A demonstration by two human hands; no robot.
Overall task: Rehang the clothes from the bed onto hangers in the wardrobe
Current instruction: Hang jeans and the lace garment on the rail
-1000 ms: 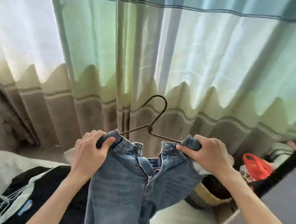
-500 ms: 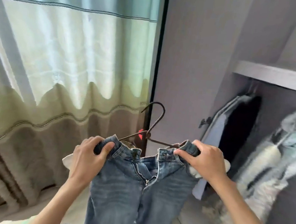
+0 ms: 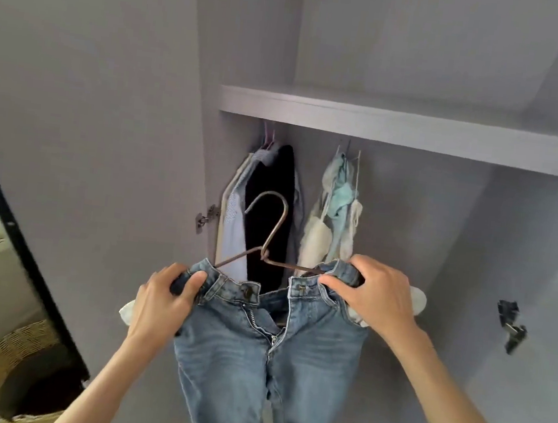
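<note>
Faded blue denim jeans [image 3: 265, 358] held up by the waistband in front of the open grey wardrobe [image 3: 400, 127], fly unzipped, legs hanging down; left hand [image 3: 161, 305] gripping the left end of the waistband, fingers curled over it, thumb on the front; right hand [image 3: 375, 297] clamped on the right end likewise; thin brown wire hanger [image 3: 272, 241] threaded into the waist, hook rising between the hands; behind, hung shirts [image 3: 235, 220] and pale garments [image 3: 334, 213] under the shelf; woven wicker basket [image 3: 18, 352] lower left.
</note>
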